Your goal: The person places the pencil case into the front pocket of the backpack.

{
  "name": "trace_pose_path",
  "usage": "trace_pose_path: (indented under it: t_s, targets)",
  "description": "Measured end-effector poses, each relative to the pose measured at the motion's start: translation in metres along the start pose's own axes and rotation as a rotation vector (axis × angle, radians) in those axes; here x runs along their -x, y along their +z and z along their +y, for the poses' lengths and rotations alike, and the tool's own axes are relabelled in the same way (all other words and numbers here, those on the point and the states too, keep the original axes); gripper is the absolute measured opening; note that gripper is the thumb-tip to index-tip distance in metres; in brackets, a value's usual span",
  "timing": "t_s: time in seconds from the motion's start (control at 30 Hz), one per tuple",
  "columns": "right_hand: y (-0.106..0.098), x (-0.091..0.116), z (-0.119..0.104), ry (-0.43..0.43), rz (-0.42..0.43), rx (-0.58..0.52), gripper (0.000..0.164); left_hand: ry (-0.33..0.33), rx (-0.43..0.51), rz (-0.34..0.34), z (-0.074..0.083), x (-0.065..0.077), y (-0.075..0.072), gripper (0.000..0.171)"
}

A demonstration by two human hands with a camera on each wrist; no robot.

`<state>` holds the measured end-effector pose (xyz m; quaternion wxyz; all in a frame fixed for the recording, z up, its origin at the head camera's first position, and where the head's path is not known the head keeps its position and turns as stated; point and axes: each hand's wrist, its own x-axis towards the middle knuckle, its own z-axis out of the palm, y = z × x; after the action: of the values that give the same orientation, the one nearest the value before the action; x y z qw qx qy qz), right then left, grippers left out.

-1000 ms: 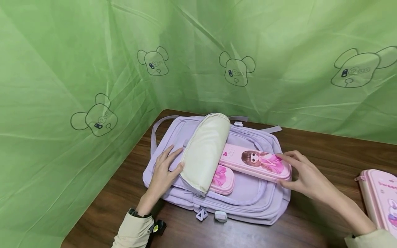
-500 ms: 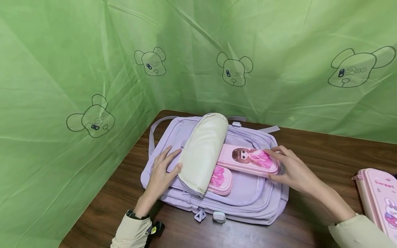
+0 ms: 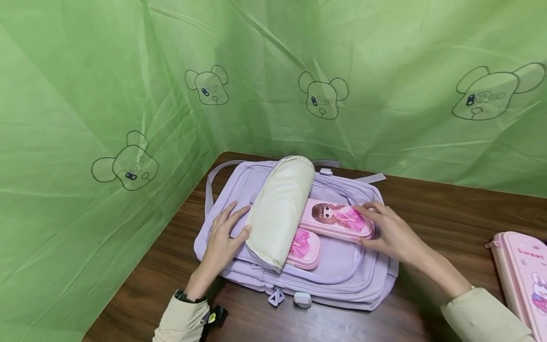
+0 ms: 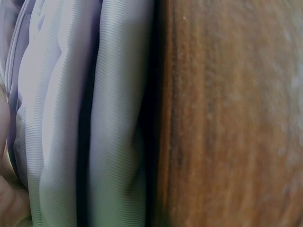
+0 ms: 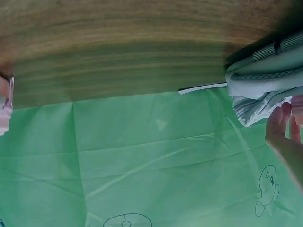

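Observation:
In the head view a lavender backpack lies flat, its cream-lined flap folded back across the middle. My left hand rests on the bag's left part with fingers spread, the thumb touching the flap's edge. With thumb and fingers my right hand pinches the right end of a pink pencil case printed with a doll. That case's left end is hidden under the flap. Below it a second pink pencil case pokes out from under the flap. The right wrist view shows my right hand's fingers at the backpack.
Another pink case with a rabbit print lies on the brown wooden table at the right edge. Green cloth hangs behind and to the left. Zipper pulls dangle at the bag's front edge.
My right hand has moved left with the doll-printed pencil case, which now reaches further under the flap. The left hand and the backpack hold nearly still.

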<state>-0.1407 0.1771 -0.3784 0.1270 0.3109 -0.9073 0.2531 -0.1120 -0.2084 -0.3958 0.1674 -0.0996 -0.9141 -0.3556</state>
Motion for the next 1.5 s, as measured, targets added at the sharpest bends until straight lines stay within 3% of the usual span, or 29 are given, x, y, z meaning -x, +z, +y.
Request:
trace_pose_path:
  t_s: [0.77,1.13,1.5]
  targets:
    - [0.018,-0.014,-0.006,-0.035,0.001,0.04,0.073,0.005,-0.019,0.021,-0.001,-0.001,0.002,0.047]
    - [0.027,-0.019,-0.009,-0.101,0.023,0.019,0.074,-0.007,-0.027,0.027,0.0,0.0,0.002,0.046]
    - [0.014,-0.022,-0.012,-0.064,-0.051,0.066,0.071,-0.027,-0.021,0.002,0.001,0.0,-0.001,0.047]
